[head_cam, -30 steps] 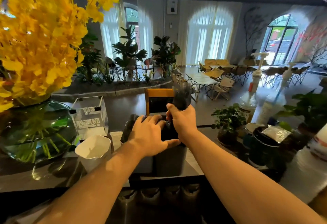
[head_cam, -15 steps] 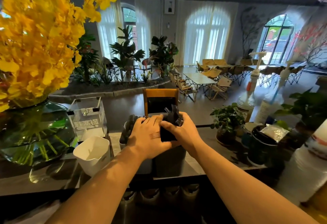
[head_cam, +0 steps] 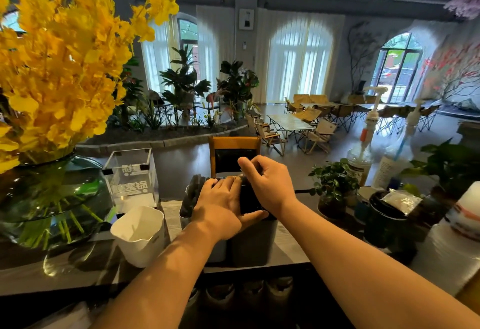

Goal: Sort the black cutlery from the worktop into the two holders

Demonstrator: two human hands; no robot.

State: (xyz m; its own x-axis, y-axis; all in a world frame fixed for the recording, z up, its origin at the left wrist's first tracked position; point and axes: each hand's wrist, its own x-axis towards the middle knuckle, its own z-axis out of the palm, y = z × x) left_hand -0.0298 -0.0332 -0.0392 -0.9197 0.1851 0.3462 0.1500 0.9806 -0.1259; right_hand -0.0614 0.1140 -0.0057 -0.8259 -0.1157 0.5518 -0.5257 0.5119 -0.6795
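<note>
**Fig.** Two holders stand side by side at mid-desk (head_cam: pixel 170 217), seen from the head cam.

- **Light holder (head_cam: pixel 220 250), on the L:** black cutlery (head_cam: pixel 192 193) stands in it. Long axis is approx. vert., w/ the tops leaning slightly left.
- **Dark holder (head_cam: pixel 254 245), on the R:** a second black bundle (head_cam: pixel 246 200) sits upright at its mouth. It is mostly hidden betw. the hands, so which end is up can't be told.
- **L hand (head_cam: pixel 220 206):** palm down, fingers nearly straight, lying across the holder tops. The thumb stretches toward the dark holder's near rim.
- **R hand (head_cam: pixel 267 185):** over the dark holder, fingers curled down at the bundle, index raised. Whether it grips anything can't be told.
- **White jug (head_cam: pixel 140 235):** near the light holder, on its L.
</note>
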